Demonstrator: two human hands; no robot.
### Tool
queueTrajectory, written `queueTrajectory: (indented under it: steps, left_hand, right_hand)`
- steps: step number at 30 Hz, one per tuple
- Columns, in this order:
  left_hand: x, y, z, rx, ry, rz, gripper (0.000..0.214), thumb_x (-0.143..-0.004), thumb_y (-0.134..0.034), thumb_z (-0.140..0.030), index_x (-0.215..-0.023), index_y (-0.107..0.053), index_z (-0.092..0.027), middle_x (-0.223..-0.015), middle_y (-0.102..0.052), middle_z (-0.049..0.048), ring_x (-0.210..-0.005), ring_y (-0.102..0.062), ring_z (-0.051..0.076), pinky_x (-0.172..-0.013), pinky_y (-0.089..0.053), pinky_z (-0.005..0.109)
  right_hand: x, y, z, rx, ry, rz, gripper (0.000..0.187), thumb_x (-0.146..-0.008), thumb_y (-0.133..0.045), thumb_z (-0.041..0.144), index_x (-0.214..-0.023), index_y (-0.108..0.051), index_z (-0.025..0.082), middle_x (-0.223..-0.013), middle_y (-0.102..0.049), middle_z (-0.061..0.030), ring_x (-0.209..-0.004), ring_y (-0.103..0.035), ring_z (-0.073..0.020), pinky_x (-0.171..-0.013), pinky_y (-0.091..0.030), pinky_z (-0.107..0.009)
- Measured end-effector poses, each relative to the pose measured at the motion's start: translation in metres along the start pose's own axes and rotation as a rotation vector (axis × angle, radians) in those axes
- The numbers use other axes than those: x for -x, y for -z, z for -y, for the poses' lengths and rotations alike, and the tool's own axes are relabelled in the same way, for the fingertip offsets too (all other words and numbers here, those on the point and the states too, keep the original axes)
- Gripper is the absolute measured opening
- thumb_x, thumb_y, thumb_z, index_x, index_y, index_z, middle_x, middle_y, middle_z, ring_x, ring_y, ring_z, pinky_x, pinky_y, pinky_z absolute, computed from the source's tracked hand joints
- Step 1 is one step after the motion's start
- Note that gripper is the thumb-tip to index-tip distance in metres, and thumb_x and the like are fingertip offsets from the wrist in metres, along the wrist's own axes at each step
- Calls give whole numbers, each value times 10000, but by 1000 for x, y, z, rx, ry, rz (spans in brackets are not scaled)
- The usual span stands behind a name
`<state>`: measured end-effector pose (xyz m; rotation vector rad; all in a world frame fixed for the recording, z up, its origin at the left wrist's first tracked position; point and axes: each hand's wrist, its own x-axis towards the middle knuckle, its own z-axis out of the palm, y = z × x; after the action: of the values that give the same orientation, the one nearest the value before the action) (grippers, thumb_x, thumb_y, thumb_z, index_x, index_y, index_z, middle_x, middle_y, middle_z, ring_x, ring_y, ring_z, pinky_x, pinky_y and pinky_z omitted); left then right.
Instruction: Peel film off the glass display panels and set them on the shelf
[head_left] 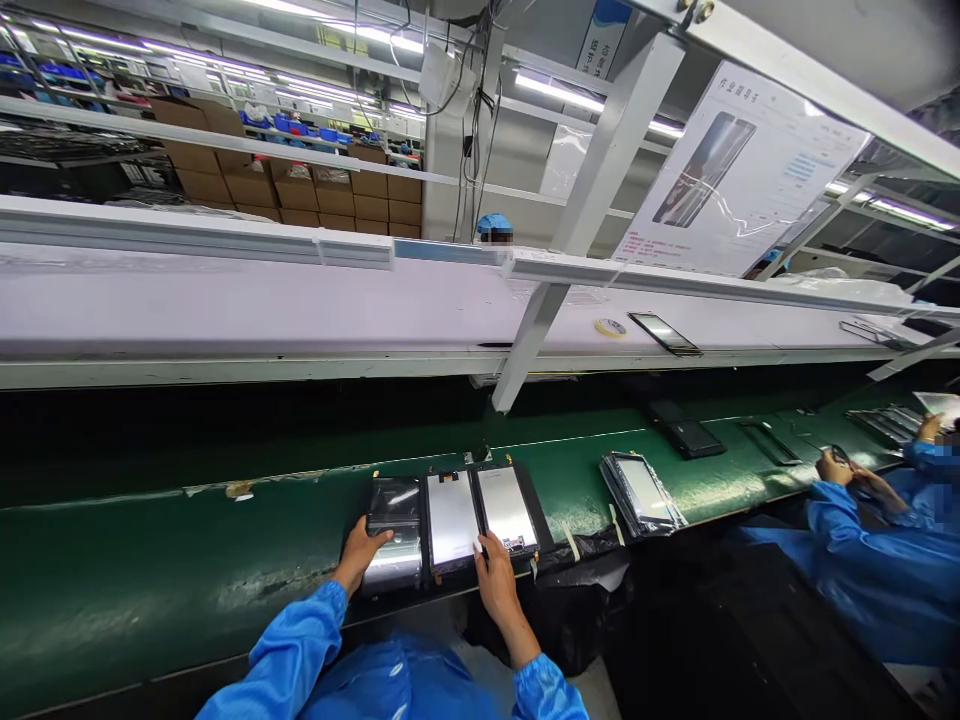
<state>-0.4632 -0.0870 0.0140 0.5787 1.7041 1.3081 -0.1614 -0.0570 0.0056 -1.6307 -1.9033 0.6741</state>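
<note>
My left hand is at the left edge of the mirror-faced panel, thumb extended over its face; I cannot tell whether its fingers grip beneath. My right hand is partly curled, fingertips at the lower part of the gap between the middle silver panel and the right silver panel; a firm hold cannot be confirmed. The three panels lie side by side on the green work surface. To their right: a stack of framed panels, then a co-worker's hands. Above, the white shelf carries a tape roll.
</note>
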Motion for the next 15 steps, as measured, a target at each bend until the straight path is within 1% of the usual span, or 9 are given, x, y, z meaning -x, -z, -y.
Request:
queueTrajectory:
  steps: [2,6,9,12,15]
  left_hand:
    - [2,0,-1,-70,-47,-48,368,-668,-798,-165,-987,-615,-164,-983,-747,127,-985,-709,329,-949,-525,433]
    - [4,-4,-4,-149,-91,-77,373,-740,-760,-183,-1073,-593,-166,-1058,-744,135,-1013,-710,313,-946,-526,401]
    - [3,-8,-6,-192,-97,-85,358,-780,-734,-179,-1100,-575,-157,-1086,-747,149,-1019,-715,299,-945,-531,385]
    - [-1,-9,-6,-260,-104,-85,370,-805,-724,-185,-1135,-563,-141,-1112,-748,167,-1024,-717,291,-936,-537,370]
    - [-5,-7,-4,-386,-120,-92,421,-812,-718,-208,-1190,-570,-95,-1138,-725,211,-1065,-698,337,-948,-528,407]
  right_hand:
    - [4,1,1,-43,-9,9,416,-931,-501,241,-1247,-732,101,-1426,-609,-198,-1360,-563,-315,-1176,-439,-473]
    - [10,-1,0,-51,6,41,430,-940,-482,258,-1253,-727,93,-1429,-602,-211,-1378,-545,-325,-1206,-393,-501]
    - [12,-5,-3,-55,16,39,451,-942,-462,273,-1259,-720,84,-1436,-597,-206,-1382,-539,-319,-1203,-401,-487]
    - [13,-9,-6,-69,37,35,470,-938,-449,295,-1248,-723,72,-1433,-596,-214,-1376,-541,-333,-1187,-420,-501]
    - [14,-11,-6,-66,50,41,487,-933,-435,290,-1252,-717,54,-1426,-598,-225,-1373,-541,-342,-1179,-429,-512]
